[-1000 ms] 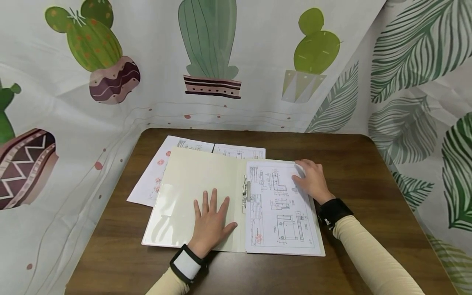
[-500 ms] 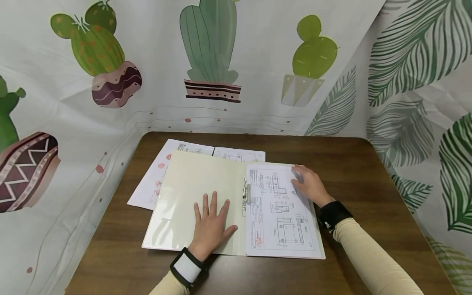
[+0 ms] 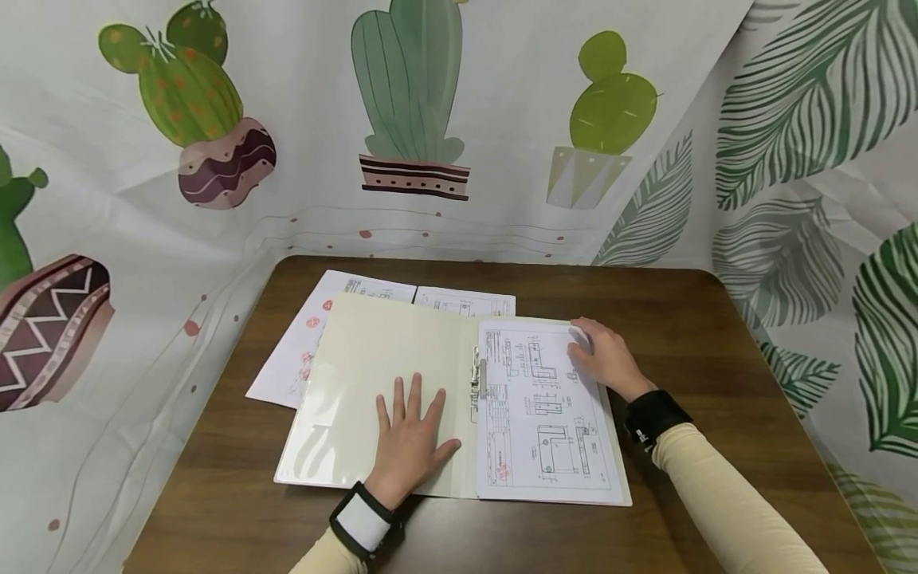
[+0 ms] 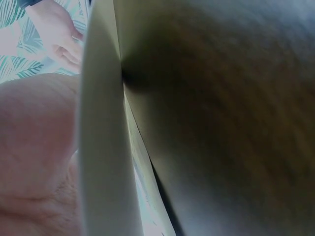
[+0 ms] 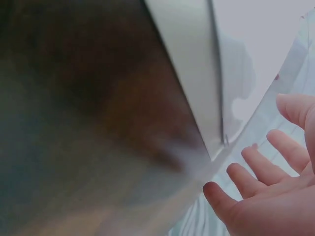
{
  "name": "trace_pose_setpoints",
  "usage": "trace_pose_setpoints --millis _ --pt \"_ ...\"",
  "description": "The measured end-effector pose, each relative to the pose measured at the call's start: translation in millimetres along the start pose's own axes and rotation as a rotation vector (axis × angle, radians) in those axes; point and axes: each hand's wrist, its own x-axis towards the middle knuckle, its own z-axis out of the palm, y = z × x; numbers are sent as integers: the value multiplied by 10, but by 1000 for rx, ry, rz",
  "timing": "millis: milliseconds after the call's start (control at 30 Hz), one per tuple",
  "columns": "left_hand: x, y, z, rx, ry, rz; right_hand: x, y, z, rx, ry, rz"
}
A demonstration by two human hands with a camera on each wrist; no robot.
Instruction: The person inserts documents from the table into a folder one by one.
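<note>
A cream file folder (image 3: 390, 339) lies spread flat on the table, with a metal clip (image 3: 476, 383) along its spine. On its right half sits a stack of printed technical drawings (image 3: 519, 414). My left hand (image 3: 407, 450) rests palm down on the folder's bare left cover, fingers spread. At the upper right corner of the drawings is my right hand (image 3: 606, 359); its fingers are loosely bent. The right wrist view shows those fingers (image 5: 256, 177) apart from one another, beside the corner of folder and paper, pinching nothing. Any fingertip contact there is hard to tell.
Loose sheets with red stamps (image 3: 304, 351) and another drawing sheet (image 3: 473, 303) lie partly under the folder's upper left. The brown wooden table (image 3: 688, 335) extends around them. Behind it hangs a cloth printed with cacti and leaves (image 3: 502, 104).
The head view has tilted slightly, so everything sits a little lower than one second ago. My right wrist has shifted very slightly rightward; the left hand stays on the folder.
</note>
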Motion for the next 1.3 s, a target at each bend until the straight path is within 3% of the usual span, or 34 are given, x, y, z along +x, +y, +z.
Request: trace_pose_setpoints --millis 200,533,767,900,1067,1300 --pt "17 -10 -27 11 -8 -6 14 -144 6 -26 -51 -85" --pt "64 -26 -151 19 -13 -31 -114 -614 85 -57 -256 -189" --pt "144 -126 -321 47 13 -56 -258 -760 203 -73 -249 -246" --pt "190 -202 -467 56 1 -90 -345 -832 270 -115 -242 -255" --pt "232 -343 -751 50 -35 -147 -469 -909 320 -145 -228 -273" --pt "308 -701 -1213 51 -19 -182 -664 -906 330 -154 -142 -312"
